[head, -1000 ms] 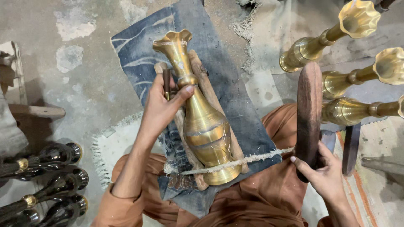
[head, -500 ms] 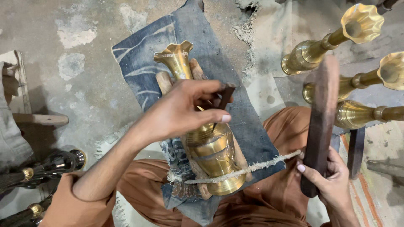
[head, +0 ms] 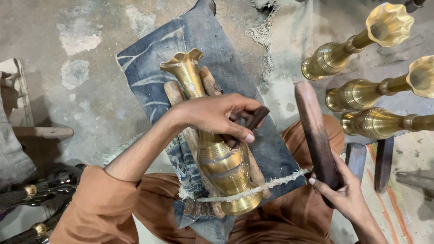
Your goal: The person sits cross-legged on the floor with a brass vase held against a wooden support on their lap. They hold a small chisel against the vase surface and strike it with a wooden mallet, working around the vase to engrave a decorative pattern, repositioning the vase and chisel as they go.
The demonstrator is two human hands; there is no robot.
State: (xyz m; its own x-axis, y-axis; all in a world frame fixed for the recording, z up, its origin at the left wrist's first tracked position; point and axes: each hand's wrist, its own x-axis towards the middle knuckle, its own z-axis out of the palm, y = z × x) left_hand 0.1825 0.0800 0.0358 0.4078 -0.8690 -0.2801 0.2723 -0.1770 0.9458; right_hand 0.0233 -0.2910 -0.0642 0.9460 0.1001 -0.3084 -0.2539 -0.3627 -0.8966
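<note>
Left hand (head: pixel 217 115) fingers pinch a dark slim chisel (head: pixel 251 124) on the fluted brass vase (head: pixel 221 158); right hand (head: pixel 346 192) clamped on a dark wooden mallet (head: pixel 314 131). Banding partly engraved, the rest plain.

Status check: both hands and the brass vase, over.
Left hand pinching small dark chisel, tip on brass vase. Right hand gripping wooden mallet, raised clear. Vase lying on denim cloth, tied with cord.
</note>
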